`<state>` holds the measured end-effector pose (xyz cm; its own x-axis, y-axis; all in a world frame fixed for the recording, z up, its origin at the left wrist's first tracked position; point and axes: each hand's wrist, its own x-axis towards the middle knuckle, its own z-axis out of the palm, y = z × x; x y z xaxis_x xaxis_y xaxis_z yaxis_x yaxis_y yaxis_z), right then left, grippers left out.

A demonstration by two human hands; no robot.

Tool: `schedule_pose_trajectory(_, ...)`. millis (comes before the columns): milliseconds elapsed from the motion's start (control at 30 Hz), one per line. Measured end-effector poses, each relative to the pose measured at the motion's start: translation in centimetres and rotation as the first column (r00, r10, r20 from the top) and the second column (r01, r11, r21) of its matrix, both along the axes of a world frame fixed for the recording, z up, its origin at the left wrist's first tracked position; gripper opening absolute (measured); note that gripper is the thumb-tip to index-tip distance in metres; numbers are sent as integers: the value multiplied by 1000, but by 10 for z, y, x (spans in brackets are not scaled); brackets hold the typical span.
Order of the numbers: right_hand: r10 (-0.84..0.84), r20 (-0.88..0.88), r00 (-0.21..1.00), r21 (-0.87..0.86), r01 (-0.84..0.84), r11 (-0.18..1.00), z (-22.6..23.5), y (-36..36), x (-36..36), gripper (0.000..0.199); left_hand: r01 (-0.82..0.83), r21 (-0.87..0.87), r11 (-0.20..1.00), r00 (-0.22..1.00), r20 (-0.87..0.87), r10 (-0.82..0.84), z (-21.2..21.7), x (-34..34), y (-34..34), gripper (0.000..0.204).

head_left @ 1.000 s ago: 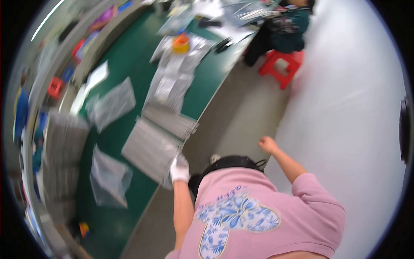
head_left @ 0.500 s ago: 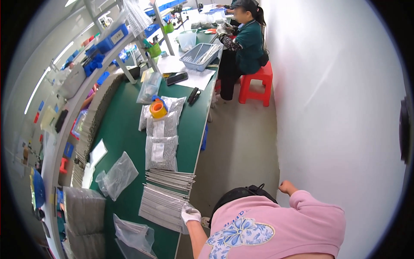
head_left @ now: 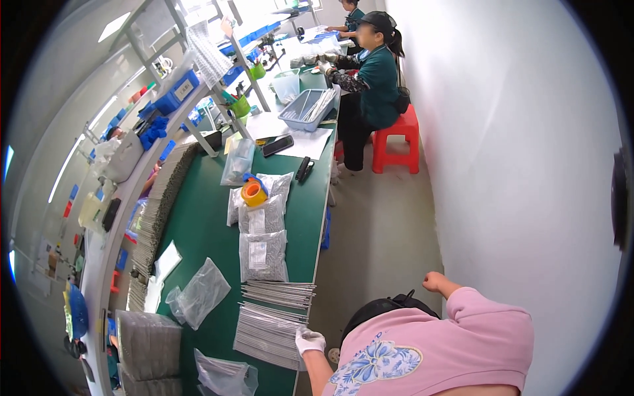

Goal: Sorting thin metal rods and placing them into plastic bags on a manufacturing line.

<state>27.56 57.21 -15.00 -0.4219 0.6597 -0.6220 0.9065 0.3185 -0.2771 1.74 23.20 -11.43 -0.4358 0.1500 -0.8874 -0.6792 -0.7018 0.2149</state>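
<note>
1. Table (head_left: pixel 198 224), green top; near end cut off at bottom of view, so near corners can't be seen.
2. Wrapped grey stack (head_left: pixel 148 340) by table's L edge, toward near end; contents hard to make out, base hidden.
3. Larger rod set (head_left: pixel 267 333) flat at R edge, nr end, rods side by side; prob. in clear film, can't be sure.
4. Smaller rod set (head_left: pixel 277 294) just beyond it, also reaching R edge.
5. Filled clear packs (head_left: pixel 263 256) in a line past the rods, nearer R edge than L; small contents too fine to ID.
6. L hand (head_left: pixel 310 341), white glove, at larger set's near-R corner, touching; fingertips hidden, can't tell if clamped. R hand (head_left: pixel 439 282), bare, curled up, off table by wall, well apart from L; nothing seen in it. Step in hand, my read: handling larger set w/ L only. Next move prob. calls for firm hold, rods kept parallel, R hand's support.
7. Tape roll (head_left: pixel 253 198), orange, atop the far packs.
</note>
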Motion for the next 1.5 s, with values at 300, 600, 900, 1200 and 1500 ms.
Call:
schedule_pose_trajectory(300,-67,38,997,-25,68,997,-21,-6,34,29,-133,430,893,989,0,148,13,4,-4,18)
schedule_pose_trajectory(600,-40,57,998,-58,43,997,-11,-6,37,29,94,243,965,962,-271,-26,-12,7,-18,26)
schedule_pose_trajectory(900,22,59,998,-48,-19,999,-9,-2,18,30,185,-158,970,867,-439,-237,-14,45,-11,22)
schedule_pose_trajectory(1200,58,69,996,-25,-56,998,-10,7,13,29,317,126,940,900,-354,-256,-25,54,-21,12)
schedule_pose_trajectory(1500,97,75,992,-15,-96,995,-5,13,19,30,215,-107,971,944,-230,-235,-11,48,-17,40)
